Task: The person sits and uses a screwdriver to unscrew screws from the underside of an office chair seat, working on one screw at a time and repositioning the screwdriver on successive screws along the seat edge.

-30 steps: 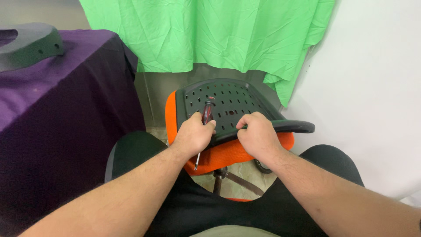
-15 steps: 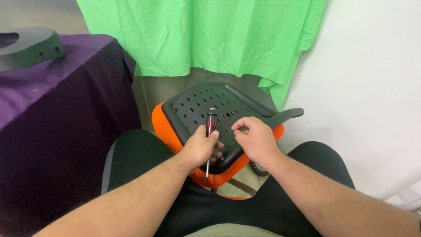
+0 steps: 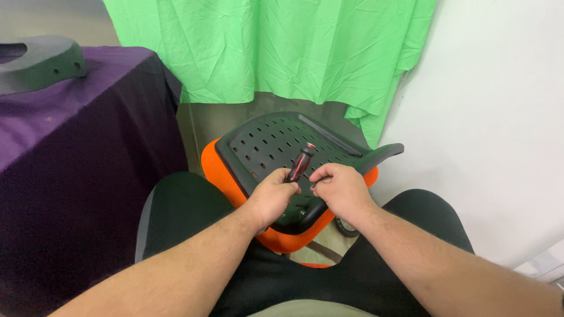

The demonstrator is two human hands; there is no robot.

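Observation:
A black perforated plastic chair part (image 3: 276, 144) lies on an orange mesh seat (image 3: 218, 170) in front of my knees. My left hand (image 3: 271, 196) grips a screwdriver with a red and black handle (image 3: 301, 162), which leans up and away over the black part. My right hand (image 3: 339, 191) rests just right of it on the near edge of the black part, fingertips pinched together by the screwdriver shaft; whether something small sits between them I cannot tell. The screwdriver tip is hidden behind my hands.
A table under a purple cloth (image 3: 70, 147) stands at the left, with a grey curved chair piece (image 3: 41, 61) on top. A green cloth (image 3: 270, 47) hangs behind. A white wall (image 3: 493, 117) is at the right. Chair base parts show beneath the seat.
The seat and black part have turned and shifted left. My left hand has tilted the screwdriver from pointing down over the edge to leaning up over the part. My right hand has come closer to it.

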